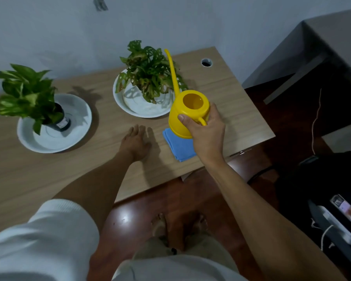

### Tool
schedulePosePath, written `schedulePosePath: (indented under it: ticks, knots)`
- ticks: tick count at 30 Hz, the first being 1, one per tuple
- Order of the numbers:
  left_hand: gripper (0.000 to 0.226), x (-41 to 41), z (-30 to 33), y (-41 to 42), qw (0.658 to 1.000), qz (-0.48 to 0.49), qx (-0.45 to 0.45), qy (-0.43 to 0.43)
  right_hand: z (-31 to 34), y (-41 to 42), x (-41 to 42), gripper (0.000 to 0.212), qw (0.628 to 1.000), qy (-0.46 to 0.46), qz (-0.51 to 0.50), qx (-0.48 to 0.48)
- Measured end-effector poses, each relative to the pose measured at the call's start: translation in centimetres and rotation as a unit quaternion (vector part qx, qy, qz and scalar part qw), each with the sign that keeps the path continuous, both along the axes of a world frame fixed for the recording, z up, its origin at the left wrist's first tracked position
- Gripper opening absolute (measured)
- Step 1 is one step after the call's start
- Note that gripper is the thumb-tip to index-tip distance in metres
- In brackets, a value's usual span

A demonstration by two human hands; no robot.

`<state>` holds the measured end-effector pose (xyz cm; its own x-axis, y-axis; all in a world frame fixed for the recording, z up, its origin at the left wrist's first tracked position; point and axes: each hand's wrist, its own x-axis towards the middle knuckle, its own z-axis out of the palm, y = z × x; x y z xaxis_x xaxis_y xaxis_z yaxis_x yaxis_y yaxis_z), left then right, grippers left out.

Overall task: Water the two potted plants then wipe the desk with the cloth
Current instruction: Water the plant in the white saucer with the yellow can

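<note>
My right hand [206,132] is shut on the handle of a yellow watering can [187,112], held above the desk with its long spout rising past the right-hand plant [150,72]. That plant stands in a white dish [142,110]. A second plant [26,92], in a dark pot, sits in another white dish [55,138] at the left. A folded blue cloth [180,148] lies on the desk, partly hidden under the can and my right hand. My left hand [135,141] rests flat on the wooden desk [79,169], fingers apart, holding nothing.
A round cable hole [206,62] sits near the desk's back right corner. A grey cabinet [312,57] stands to the right. On the floor at the right are a power strip [338,224] and cables. A wall runs behind the desk.
</note>
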<state>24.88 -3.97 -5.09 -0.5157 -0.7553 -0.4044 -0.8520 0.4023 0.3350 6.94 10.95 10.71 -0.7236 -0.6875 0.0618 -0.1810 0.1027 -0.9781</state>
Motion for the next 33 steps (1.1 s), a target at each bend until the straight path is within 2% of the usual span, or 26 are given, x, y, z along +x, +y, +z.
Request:
schedulePosePath:
  ticks: [6,10,16,22,28,33]
  knots:
    - [0.087,2.8,-1.1,-0.1,1.000,-0.018,-0.013,0.012,1.1,-0.7,2.9,0.061,1.000,0.024,0.003,0.019]
    - [0.095,3.8,-1.9,0.3,1.000,0.017,-0.008,0.023,2.0,-1.1,4.0,0.059,0.998,0.040,0.003,0.041]
    - [0.068,3.9,-2.2,1.5,0.998,0.026,-0.005,0.053,3.4,-2.0,4.3,0.054,0.996,0.049,0.000,0.075]
    - [0.081,3.3,-1.2,2.6,0.997,0.054,0.009,0.061,4.3,-3.0,4.2,0.058,0.994,0.051,0.000,0.096]
    - [0.070,4.1,-3.2,1.4,0.998,0.031,0.009,0.048,5.1,-3.7,4.1,0.054,0.992,0.053,-0.006,0.113]
    - [0.074,4.2,-3.8,1.1,0.999,0.025,0.007,0.043,5.3,-3.8,4.3,0.056,0.991,0.061,0.000,0.122]
